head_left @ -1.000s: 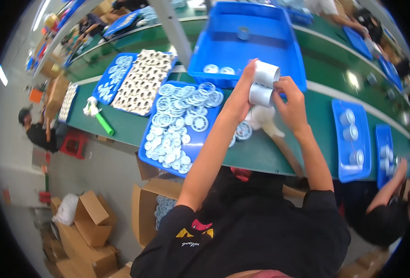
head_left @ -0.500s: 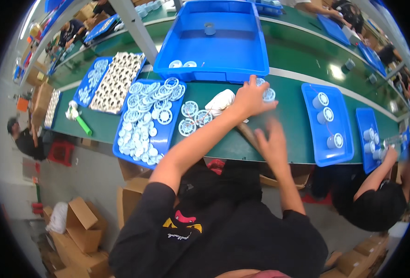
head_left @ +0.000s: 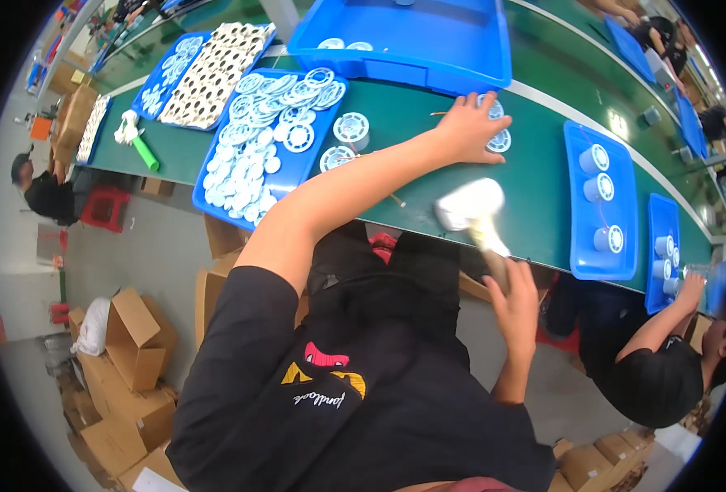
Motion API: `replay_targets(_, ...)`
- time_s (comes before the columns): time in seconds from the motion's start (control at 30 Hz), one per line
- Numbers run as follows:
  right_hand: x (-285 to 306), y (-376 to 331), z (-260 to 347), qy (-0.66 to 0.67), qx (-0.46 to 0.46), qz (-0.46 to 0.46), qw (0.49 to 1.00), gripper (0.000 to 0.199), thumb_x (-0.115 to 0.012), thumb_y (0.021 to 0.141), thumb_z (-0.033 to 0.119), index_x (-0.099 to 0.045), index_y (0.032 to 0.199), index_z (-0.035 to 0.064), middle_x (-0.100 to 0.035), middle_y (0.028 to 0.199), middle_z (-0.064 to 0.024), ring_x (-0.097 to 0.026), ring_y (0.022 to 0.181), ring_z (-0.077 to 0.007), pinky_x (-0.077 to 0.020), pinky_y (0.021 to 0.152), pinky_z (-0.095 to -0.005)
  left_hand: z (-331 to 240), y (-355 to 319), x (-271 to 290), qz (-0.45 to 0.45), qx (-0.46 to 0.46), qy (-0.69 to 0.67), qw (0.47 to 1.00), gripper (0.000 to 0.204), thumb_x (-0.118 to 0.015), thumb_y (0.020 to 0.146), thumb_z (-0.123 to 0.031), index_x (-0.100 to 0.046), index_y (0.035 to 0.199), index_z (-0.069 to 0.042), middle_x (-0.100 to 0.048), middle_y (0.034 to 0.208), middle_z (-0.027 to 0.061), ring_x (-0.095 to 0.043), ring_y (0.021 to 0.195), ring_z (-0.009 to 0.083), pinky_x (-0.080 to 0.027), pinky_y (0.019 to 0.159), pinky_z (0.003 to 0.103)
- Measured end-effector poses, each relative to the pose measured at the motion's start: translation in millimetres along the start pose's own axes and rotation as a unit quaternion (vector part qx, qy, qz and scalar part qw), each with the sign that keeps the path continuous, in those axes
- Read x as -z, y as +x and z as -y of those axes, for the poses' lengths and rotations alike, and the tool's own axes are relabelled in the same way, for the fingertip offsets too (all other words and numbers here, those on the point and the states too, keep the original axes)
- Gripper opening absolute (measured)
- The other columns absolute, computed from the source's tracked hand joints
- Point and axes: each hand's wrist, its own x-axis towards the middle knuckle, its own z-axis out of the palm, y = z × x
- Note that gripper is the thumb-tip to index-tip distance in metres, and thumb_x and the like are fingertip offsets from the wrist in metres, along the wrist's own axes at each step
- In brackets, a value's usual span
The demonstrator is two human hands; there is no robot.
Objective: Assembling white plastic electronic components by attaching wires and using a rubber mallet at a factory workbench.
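"Fingers of the left hand [head_left: 466, 133]: condition?"

"Spread over two round pale parts [head_left: 501, 142] on the green worktop [head_left: 535, 193]; whether gripping, cannot tell. Right hand [head_left: 518, 305]: closed around the handle of a white-headed mallet [head_left: 471, 205], at the near edge."

"Surface and room?"

"Disc-filled blue tray [head_left: 304, 168] left; second blue tray [head_left: 583, 246] right, holding three cylinders [head_left: 598, 188]; large blue bin [head_left: 461, 76] far side. Cardboard boxes [head_left: 137, 340] on the floor, near left."

"Obscured?"

"Mallet head blurred. Bin's far end cut off. Left fingers partly cover both parts; their undersides are hidden."
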Motion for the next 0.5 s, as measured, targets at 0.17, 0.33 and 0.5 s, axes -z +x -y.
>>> replay_targets(0.17,-12.4,3.7,-35.9,-0.065,-0.084,-0.101,0.989,0.045,-0.075,0.096,0.014,-0.062,0.134,-0.0061,-0.059,0.112,-0.0228,-0.061,0.107,-0.0427,-0.0491,0.094,-0.047,-58.7,-33.4,43.0,-0.11,-0.025,-0.058,0.992,0.088,-0.084,0.085,-0.044,-0.046,0.159,-0.015,-0.038,0.16,0.0312,-0.039,0.147,0.053,-0.032,0.122,0.062)
replay_targets(0.33,-22.4,54.6,16.7,0.023,-0.081,-0.295,0.952,0.025,-0.068,0.102,0.008,-0.068,0.125,-0.0017,-0.064,0.117,-0.0166,-0.065,0.101,-0.0299,-0.0533,0.09,-0.0418,-102.8,-165.6,120.2,-0.279,0.148,-0.23,0.921,0.057,-0.076,0.09,-0.011,-0.056,0.143,-0.005,-0.055,0.142,0.0208,-0.055,0.13,0.0363,-0.046,0.109,0.046)
replay_targets(0.5,-80.6,104.6,107.4,0.156,0.204,-0.111,0.96,0.028,-0.071,0.095,-0.001,-0.072,0.123,0.0018,-0.066,0.119,-0.0151,-0.067,0.101,-0.0309,-0.0535,0.089,-0.0402,-64.7,-250.1,89.5,-0.305,0.454,-0.173,0.819,0.07,-0.074,0.091,-0.005,-0.04,0.153,0.002,-0.05,0.143,0.0256,-0.052,0.132,0.0404,-0.046,0.11,0.047)
